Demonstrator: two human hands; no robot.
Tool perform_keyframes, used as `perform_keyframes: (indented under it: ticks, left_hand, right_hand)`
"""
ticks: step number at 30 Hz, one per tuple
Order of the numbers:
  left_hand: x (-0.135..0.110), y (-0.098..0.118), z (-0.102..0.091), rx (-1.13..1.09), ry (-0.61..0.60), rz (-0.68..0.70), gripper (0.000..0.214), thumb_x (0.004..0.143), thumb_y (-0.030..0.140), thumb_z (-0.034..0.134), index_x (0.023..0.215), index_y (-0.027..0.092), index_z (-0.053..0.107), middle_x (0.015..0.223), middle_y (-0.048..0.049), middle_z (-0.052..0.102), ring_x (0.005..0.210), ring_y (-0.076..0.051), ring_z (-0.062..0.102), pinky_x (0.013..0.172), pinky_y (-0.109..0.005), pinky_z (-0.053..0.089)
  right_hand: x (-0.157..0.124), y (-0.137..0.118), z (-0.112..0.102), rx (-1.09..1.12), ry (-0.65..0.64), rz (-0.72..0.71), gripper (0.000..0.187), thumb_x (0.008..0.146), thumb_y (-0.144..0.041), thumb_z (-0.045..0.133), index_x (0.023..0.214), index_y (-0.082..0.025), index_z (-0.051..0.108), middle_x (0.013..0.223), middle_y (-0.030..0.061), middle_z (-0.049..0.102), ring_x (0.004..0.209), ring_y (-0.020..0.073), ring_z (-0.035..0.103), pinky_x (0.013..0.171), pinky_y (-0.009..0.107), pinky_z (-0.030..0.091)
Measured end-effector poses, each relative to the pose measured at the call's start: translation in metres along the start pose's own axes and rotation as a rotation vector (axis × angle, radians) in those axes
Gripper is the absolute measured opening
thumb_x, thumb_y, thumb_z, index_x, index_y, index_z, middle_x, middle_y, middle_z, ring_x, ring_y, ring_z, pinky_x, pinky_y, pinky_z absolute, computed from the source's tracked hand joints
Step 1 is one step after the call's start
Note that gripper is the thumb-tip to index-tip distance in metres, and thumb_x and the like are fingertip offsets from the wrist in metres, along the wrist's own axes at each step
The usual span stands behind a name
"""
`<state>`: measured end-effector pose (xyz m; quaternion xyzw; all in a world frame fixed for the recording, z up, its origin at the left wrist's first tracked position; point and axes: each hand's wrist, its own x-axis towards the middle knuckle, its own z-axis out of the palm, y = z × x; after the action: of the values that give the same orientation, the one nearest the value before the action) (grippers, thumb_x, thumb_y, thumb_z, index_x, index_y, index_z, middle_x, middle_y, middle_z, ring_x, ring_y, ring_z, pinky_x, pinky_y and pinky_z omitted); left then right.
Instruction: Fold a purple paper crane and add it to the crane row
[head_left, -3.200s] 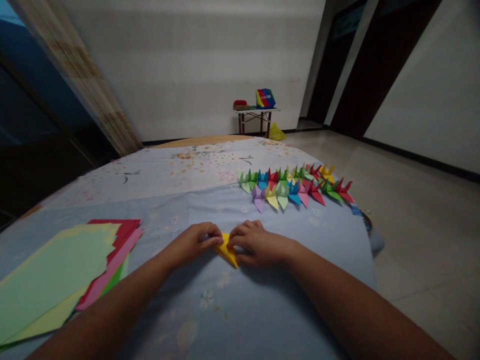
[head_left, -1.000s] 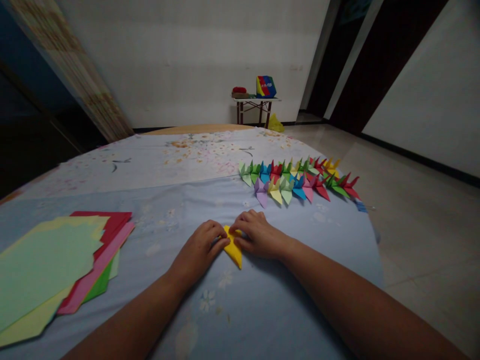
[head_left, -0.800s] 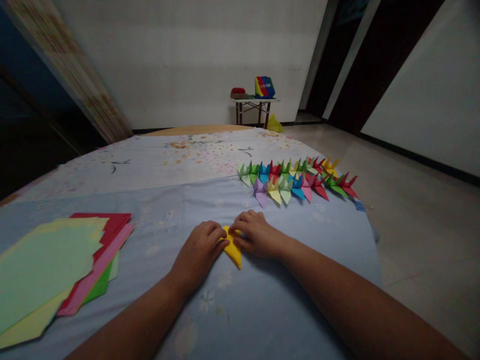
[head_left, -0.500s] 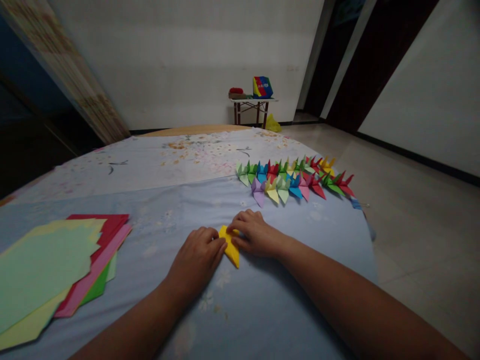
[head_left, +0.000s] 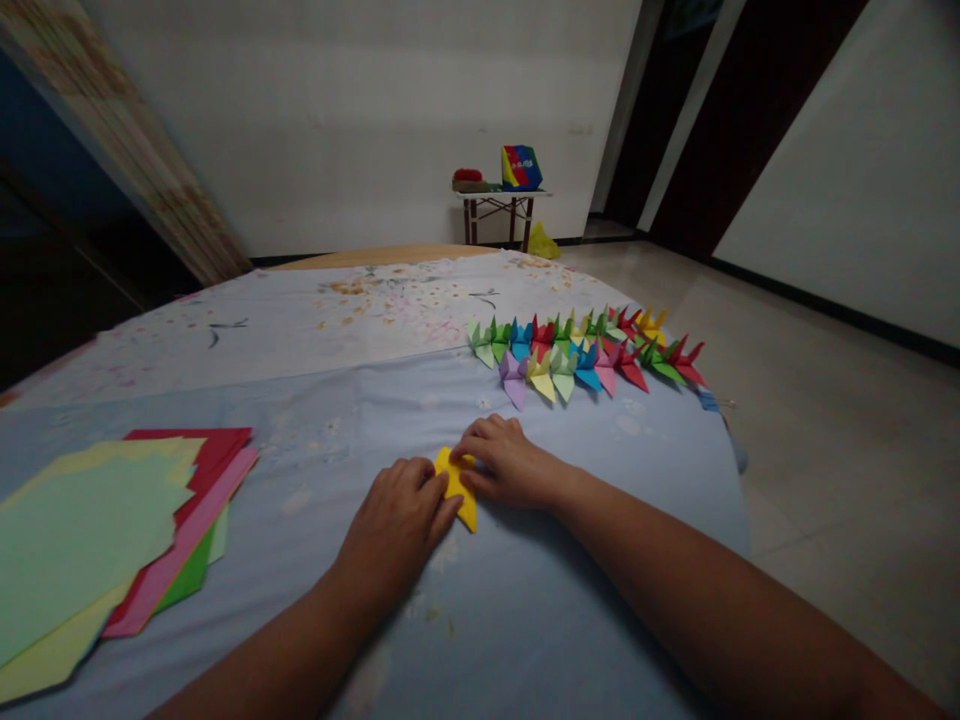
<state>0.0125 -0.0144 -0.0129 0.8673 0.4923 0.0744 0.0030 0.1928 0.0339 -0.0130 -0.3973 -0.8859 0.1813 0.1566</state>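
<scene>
A small folded yellow paper (head_left: 456, 488) lies on the blue cloth, its narrow point toward me. My left hand (head_left: 394, 525) presses against its left edge, and the fingers of my right hand (head_left: 506, 462) rest over its upper part. Both hands hold it flat on the cloth. Its middle folds are partly hidden under my fingers. Beyond my hands, two rows of multicoloured origami cranes (head_left: 577, 355) stand close together. A stack of coloured paper sheets (head_left: 97, 530) lies to the left of my left hand.
The round table (head_left: 390, 255) is covered by a blue cloth (head_left: 300, 420) and a pale flowered cloth (head_left: 300, 310). Tiled floor (head_left: 825, 450) lies to the right. A small far table (head_left: 495, 197) holds a rainbow-coloured box (head_left: 521, 168).
The yellow paper has turned from slanting toward lower right to nearer upright, and my left hand has slid slightly back and down beside it. The whole scene has shifted slightly in view.
</scene>
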Motion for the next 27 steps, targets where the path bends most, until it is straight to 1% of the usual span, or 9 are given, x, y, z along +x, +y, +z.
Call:
perform_keyframes:
  ticks: [4,9,13,17,18,20,22,25,27]
  left_hand:
    - [0.0,0.003,-0.001,0.032,0.022,-0.003,0.022,0.089,0.027,0.045,0.092,0.014,0.062,0.095,-0.0111,0.057,0.087,-0.024,0.052,0.08,-0.041,0.044]
    - [-0.005,0.005,-0.005,0.008,0.011,0.037,0.024,0.088,0.024,0.044,0.103,0.014,0.061,0.1,-0.0112,0.059,0.092,-0.024,0.052,0.082,-0.042,0.043]
    - [-0.011,0.007,-0.01,-0.006,-0.036,0.047,0.029,0.088,0.028,0.043,0.11,0.016,0.058,0.106,-0.0112,0.061,0.097,-0.026,0.054,0.084,-0.044,0.043]
    - [-0.021,0.006,-0.015,0.0,-0.06,0.064,0.04,0.086,0.037,0.047,0.119,0.014,0.053,0.118,-0.0145,0.059,0.107,-0.029,0.053,0.09,-0.047,0.04]
    - [-0.024,0.003,-0.017,0.003,-0.073,0.089,0.044,0.085,0.039,0.047,0.122,0.015,0.052,0.122,-0.0146,0.058,0.11,-0.029,0.052,0.091,-0.047,0.039]
    - [-0.029,-0.003,-0.02,0.0,-0.124,0.156,0.047,0.085,0.041,0.048,0.128,0.02,0.047,0.13,-0.0125,0.052,0.117,-0.029,0.048,0.094,-0.047,0.037]
    - [-0.032,-0.009,-0.023,-0.011,-0.182,0.196,0.051,0.085,0.042,0.048,0.132,0.026,0.041,0.136,-0.0104,0.048,0.121,-0.028,0.045,0.095,-0.047,0.036]
    - [-0.032,-0.014,-0.025,-0.01,-0.244,0.2,0.052,0.084,0.04,0.049,0.135,0.031,0.037,0.14,-0.0096,0.043,0.126,-0.03,0.041,0.095,-0.05,0.036]
    - [-0.032,-0.013,-0.025,-0.002,-0.243,0.193,0.053,0.084,0.039,0.049,0.135,0.031,0.037,0.142,-0.01,0.04,0.129,-0.032,0.036,0.095,-0.053,0.035]
  right_hand:
    - [0.0,-0.001,-0.001,-0.007,-0.004,0.009,0.024,0.082,-0.024,0.056,0.105,-0.021,0.061,0.103,0.0071,0.055,0.097,0.0212,0.043,0.08,0.035,0.029]
    - [0.0,0.0,-0.001,-0.014,-0.003,-0.004,0.024,0.081,-0.024,0.056,0.105,-0.021,0.061,0.103,0.0071,0.056,0.097,0.0212,0.044,0.079,0.034,0.029]
    - [0.0,0.0,-0.001,-0.014,-0.003,-0.01,0.024,0.082,-0.025,0.055,0.105,-0.021,0.061,0.104,0.007,0.056,0.096,0.0212,0.044,0.079,0.035,0.029]
    - [0.001,0.001,-0.002,-0.008,-0.014,-0.009,0.025,0.082,-0.026,0.056,0.106,-0.022,0.06,0.105,0.0071,0.055,0.097,0.0215,0.043,0.08,0.035,0.029]
    - [0.001,0.001,-0.002,-0.006,-0.015,-0.013,0.025,0.082,-0.026,0.056,0.106,-0.022,0.06,0.105,0.0071,0.055,0.097,0.0215,0.043,0.081,0.036,0.029]
    - [0.001,0.002,-0.002,-0.005,-0.014,-0.018,0.025,0.082,-0.026,0.056,0.107,-0.022,0.06,0.105,0.0071,0.055,0.098,0.0215,0.043,0.082,0.036,0.029]
    - [0.001,0.002,-0.002,-0.006,-0.015,-0.02,0.025,0.082,-0.025,0.057,0.107,-0.022,0.059,0.105,0.0071,0.054,0.098,0.0213,0.043,0.083,0.036,0.029]
    - [0.001,0.001,-0.002,-0.007,-0.018,-0.016,0.025,0.082,-0.024,0.057,0.107,-0.022,0.059,0.105,0.0068,0.054,0.098,0.0212,0.043,0.083,0.036,0.029]
    - [0.001,0.0,-0.002,-0.011,-0.02,-0.012,0.025,0.082,-0.024,0.057,0.107,-0.022,0.059,0.105,0.0067,0.054,0.097,0.0212,0.043,0.083,0.036,0.029]
